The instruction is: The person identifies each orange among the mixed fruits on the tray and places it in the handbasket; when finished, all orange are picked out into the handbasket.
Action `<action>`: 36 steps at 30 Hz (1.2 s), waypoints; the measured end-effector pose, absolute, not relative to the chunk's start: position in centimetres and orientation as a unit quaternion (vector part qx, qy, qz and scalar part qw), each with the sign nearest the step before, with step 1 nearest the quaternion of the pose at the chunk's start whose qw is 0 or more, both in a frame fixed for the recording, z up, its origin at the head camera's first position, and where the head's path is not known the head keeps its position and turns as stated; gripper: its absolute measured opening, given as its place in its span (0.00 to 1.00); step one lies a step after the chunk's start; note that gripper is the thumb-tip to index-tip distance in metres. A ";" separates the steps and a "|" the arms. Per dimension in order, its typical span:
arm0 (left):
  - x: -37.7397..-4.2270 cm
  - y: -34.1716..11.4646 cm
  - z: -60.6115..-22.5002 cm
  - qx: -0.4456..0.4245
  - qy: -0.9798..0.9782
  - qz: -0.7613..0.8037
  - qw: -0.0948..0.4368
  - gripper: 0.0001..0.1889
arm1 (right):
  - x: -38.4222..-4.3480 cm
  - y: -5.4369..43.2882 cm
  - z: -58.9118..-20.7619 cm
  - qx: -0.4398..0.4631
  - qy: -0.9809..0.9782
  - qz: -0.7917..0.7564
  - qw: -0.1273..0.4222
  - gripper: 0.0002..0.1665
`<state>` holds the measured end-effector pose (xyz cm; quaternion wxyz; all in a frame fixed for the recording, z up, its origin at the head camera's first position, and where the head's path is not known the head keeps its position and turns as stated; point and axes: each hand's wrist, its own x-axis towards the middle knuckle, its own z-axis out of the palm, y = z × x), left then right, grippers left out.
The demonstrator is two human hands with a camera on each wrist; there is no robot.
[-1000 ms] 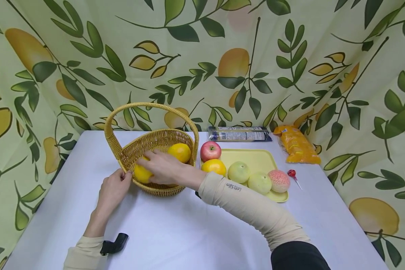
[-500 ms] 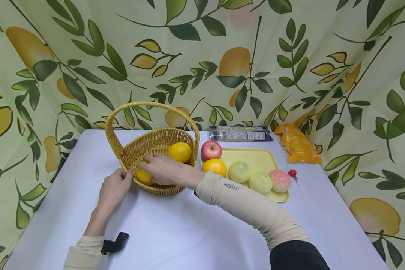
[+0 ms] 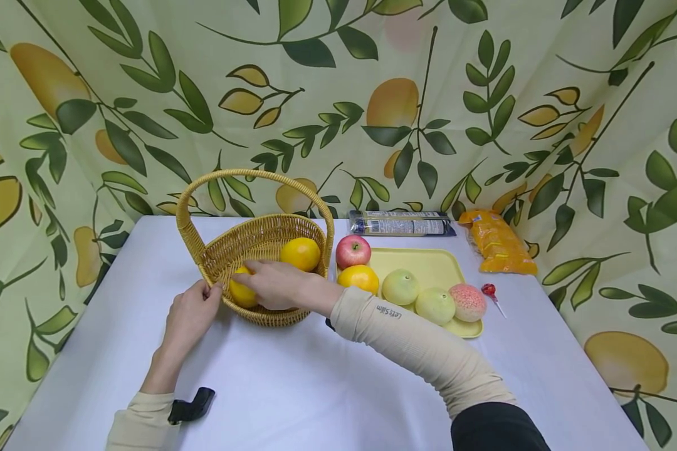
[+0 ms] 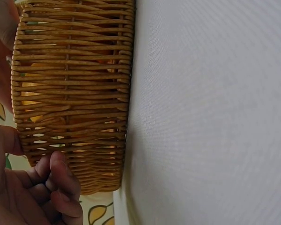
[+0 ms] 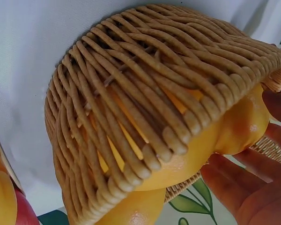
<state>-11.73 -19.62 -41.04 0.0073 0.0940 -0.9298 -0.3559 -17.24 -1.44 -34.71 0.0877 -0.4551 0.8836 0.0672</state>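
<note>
A wicker basket (image 3: 271, 317) with a tall arched handle stands at the left of the table. At its near left rim, my left hand (image 3: 190, 316) pinches the edge; in the left wrist view its thumb (image 4: 11, 140) lies at the rim and the fingers (image 4: 65, 180) curl against the outer wall. My right hand (image 3: 276, 285) reaches down inside the basket, fingers and thumb around an orange (image 3: 241, 289) at the left end. Another orange (image 3: 300, 254) sits at the basket's right end. The right wrist view shows more oranges (image 5: 187, 164) behind the weave, partly hidden.
Right of the basket, a yellow tray (image 3: 429, 263) bears an apple (image 3: 352, 252), an orange (image 3: 358, 279), two pale green fruits (image 3: 399, 287) and a speckled pink fruit (image 3: 467, 302). Beyond are a clear-and-dark package (image 3: 400, 223), an orange bag (image 3: 499, 243) and a red lollipop (image 3: 489, 290).
My right hand has shifted slightly right and down within the basket, its fingers drawing back over the left orange, so more of that orange shows. My left hand keeps its place on the rim.
</note>
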 end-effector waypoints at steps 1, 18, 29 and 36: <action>-11.7 -19.6 -41.1 0.095 -0.929 -0.357 0.006 0.20 | -17.2 -1.4 -34.7 -0.453 0.884 0.068 0.090 0.33; -11.6 -19.6 -41.4 0.093 -0.928 -0.361 0.005 0.20 | -16.9 -1.1 -34.4 -0.456 0.882 0.054 0.107 0.33; -11.6 -19.6 -41.4 0.095 -0.929 -0.358 0.010 0.20 | -15.5 3.6 -30.7 -0.480 0.873 -0.078 -0.034 0.25; -11.8 -19.8 -41.4 0.091 -0.930 -0.355 0.023 0.20 | -15.5 9.3 -28.9 -0.447 0.844 -0.210 -0.211 0.11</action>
